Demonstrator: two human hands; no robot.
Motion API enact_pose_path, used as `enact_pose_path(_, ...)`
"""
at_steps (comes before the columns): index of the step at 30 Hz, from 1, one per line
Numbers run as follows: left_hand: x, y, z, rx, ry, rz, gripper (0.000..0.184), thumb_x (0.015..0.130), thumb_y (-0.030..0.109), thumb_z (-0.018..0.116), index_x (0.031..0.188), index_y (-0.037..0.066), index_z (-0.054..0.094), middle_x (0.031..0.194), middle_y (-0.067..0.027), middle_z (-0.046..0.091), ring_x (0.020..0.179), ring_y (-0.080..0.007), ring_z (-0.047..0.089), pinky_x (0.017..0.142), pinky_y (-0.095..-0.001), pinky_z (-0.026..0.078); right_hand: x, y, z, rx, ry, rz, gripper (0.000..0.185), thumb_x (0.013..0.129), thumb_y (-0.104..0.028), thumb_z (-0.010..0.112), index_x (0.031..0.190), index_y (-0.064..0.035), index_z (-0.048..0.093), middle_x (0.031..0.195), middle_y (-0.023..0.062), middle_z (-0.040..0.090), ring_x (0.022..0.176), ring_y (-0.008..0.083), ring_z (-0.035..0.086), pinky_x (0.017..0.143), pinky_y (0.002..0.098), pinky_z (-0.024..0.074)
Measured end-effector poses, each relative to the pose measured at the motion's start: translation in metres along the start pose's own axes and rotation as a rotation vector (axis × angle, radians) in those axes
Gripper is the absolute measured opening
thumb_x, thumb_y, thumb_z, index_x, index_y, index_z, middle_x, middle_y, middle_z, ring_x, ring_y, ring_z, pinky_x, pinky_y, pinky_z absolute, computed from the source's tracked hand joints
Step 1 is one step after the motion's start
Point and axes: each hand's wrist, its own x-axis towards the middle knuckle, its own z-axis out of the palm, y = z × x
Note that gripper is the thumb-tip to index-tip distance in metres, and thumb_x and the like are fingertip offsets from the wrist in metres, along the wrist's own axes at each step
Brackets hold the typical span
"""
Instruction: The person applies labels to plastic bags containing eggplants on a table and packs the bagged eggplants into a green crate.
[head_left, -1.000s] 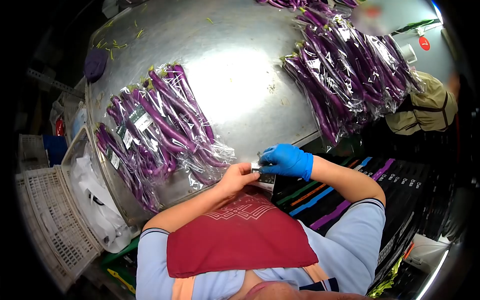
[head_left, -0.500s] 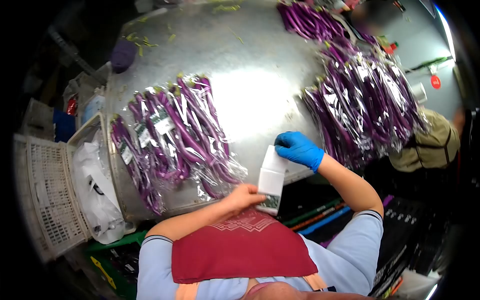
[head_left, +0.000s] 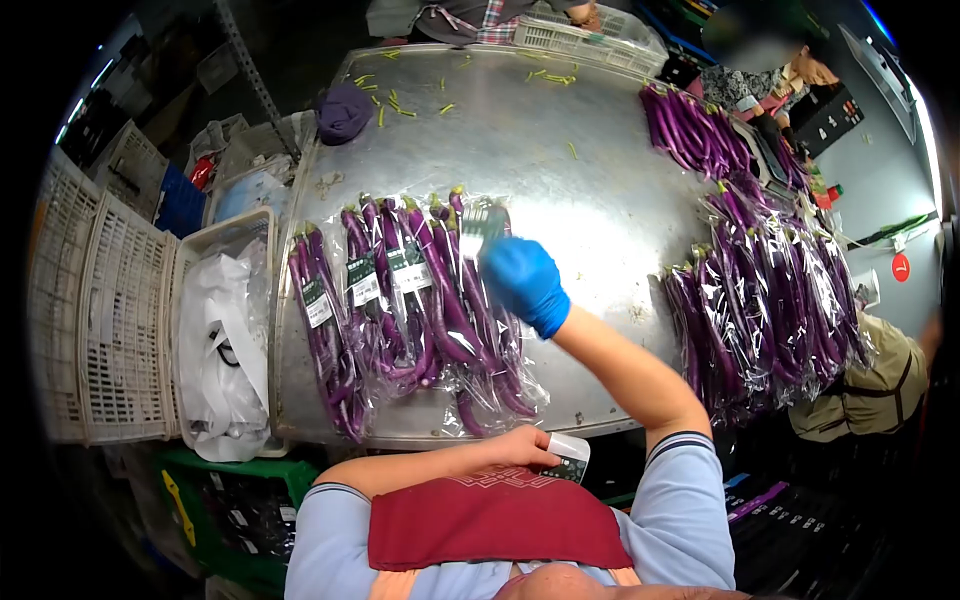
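Observation:
My left hand (head_left: 527,448), bare, grips a strip of printed labels (head_left: 568,462) close to the apron at the table's front edge. In a blue glove, my right hand (head_left: 524,284) pinches a single green-and-white label (head_left: 482,228), somewhat blurred, over the upper part of a bagged bunch of eggplants (head_left: 458,335). Whether that label touches the plastic I cannot tell. Farther left lie more bagged eggplants (head_left: 327,370), which bear white-and-green labels. The gloved fingertips are partly hidden by the back of the hand.
Bagged eggplants (head_left: 770,300) are piled at right, with loose eggplants (head_left: 690,130) behind. A purple cloth-like bundle (head_left: 344,112) and green scraps lie on the metal table (head_left: 500,130). A bin of white plastic (head_left: 272,300) adjoins at left. Another person (head_left: 780,85) is at the far right.
My right hand has left the label strip and moved up and left over the eggplants with one label. My left hand keeps the strip near the apron. The view has shifted.

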Motion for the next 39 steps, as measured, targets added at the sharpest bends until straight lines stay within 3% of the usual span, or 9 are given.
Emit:
enact_pose_path(7,-0.013,0.006,-0.009,0.119,0.029,0.051,0.027,0.076,0.020,0.063,0.094,0.001,0.061,0.070,-0.0009,0.058,0.059,-0.0059,0.050,0.054,-0.0217,0.041,-0.073,-0.024,0.013,0.302,-0.160,0.257,0.017,0.072,-0.008,0.056,0.087,-0.0033,0.053,0.086,0.0128,0.055,0.077,0.0287,0.053,0.067,0.0356,0.0437)
enact_pose_path(9,-0.020,0.009,-0.014,0.187,0.048,0.004,0.027,0.076,0.021,0.063,0.094,0.001,0.061,0.070,-0.0009,0.058,0.059,-0.0064,0.050,0.055,-0.0219,0.042,-0.102,-0.021,0.019,0.332,-0.104,0.572,0.019,0.077,-0.011,0.055,0.094,-0.0024,0.054,0.091,0.0161,0.054,0.077,0.0297,0.053,0.067,0.0361,0.0443)
enact_pose_path(11,-0.009,0.006,-0.016,0.279,0.018,-0.045,0.028,0.077,0.022,0.062,0.093,0.000,0.061,0.073,-0.0004,0.058,0.062,-0.0068,0.051,0.056,-0.0220,0.042,-0.098,-0.042,0.018,1.121,-0.305,1.390,0.035,0.082,-0.022,0.049,0.106,0.0034,0.046,0.101,0.0164,0.052,0.083,0.0201,0.053,0.068,0.0311,0.0447)
enact_pose_path(14,0.002,0.006,-0.010,0.265,-0.087,-0.006,0.028,0.076,0.019,0.062,0.095,-0.002,0.060,0.078,-0.0041,0.061,0.071,-0.0095,0.053,0.065,-0.0242,0.043,-0.098,-0.071,0.035,1.104,-0.279,0.988,0.071,0.080,-0.044,0.050,0.130,-0.0009,0.025,0.116,0.0169,0.048,0.102,0.0232,0.048,0.087,0.0325,0.0382)
enact_pose_path(16,0.010,-0.001,-0.004,0.297,-0.152,0.011,0.029,0.077,0.019,0.061,0.097,-0.001,0.059,0.082,-0.0050,0.061,0.075,-0.0103,0.054,0.070,-0.0245,0.043,-0.058,-0.068,-0.029,1.597,-0.795,1.321,0.068,0.080,-0.045,0.050,0.129,-0.0030,0.028,0.120,0.0148,0.045,0.111,0.0254,0.042,0.095,0.0327,0.0312)
enact_pose_path(19,0.012,0.011,0.005,0.339,-0.182,-0.027,0.028,0.078,0.018,0.061,0.099,0.000,0.059,0.083,-0.0009,0.059,0.074,-0.0072,0.051,0.068,-0.0227,0.042,-0.139,-0.021,-0.018,0.546,-0.339,0.880,0.062,0.079,-0.045,0.051,0.123,-0.0034,0.039,0.117,0.0166,0.048,0.109,0.0262,0.046,0.092,0.0335,0.0339)
enact_pose_path(25,0.032,-0.010,-0.001,0.224,-0.117,-0.057,0.030,0.078,0.018,0.060,0.101,-0.001,0.058,0.088,-0.0053,0.062,0.078,-0.0103,0.054,0.072,-0.0247,0.043,-0.328,0.122,-0.120,-1.017,-0.332,1.156,0.045,0.066,-0.032,0.063,0.098,-0.0065,0.044,0.088,0.0121,0.049,0.073,0.0274,0.053,0.060,0.0402,0.0473)
enact_pose_path(36,0.048,-0.001,0.015,0.152,-0.058,-0.058,0.026,0.079,0.016,0.060,0.099,-0.001,0.058,0.089,-0.0026,0.060,0.078,-0.0080,0.053,0.071,-0.0227,0.042,-0.314,0.123,-0.121,-0.364,-0.237,0.888,0.025,0.064,0.000,0.052,0.088,-0.0071,0.049,0.086,0.0179,0.052,0.072,0.0369,0.052,0.063,0.0403,0.0441)
enact_pose_path(39,0.050,0.005,0.020,0.175,-0.054,-0.060,0.027,0.079,0.017,0.060,0.099,-0.001,0.058,0.089,-0.0022,0.060,0.079,-0.0080,0.052,0.071,-0.0229,0.042,-0.268,0.111,-0.099,0.138,-0.038,0.898,0.025,0.063,0.001,0.054,0.087,-0.0041,0.051,0.081,0.0098,0.053,0.068,0.0229,0.053,0.061,0.0311,0.0432)
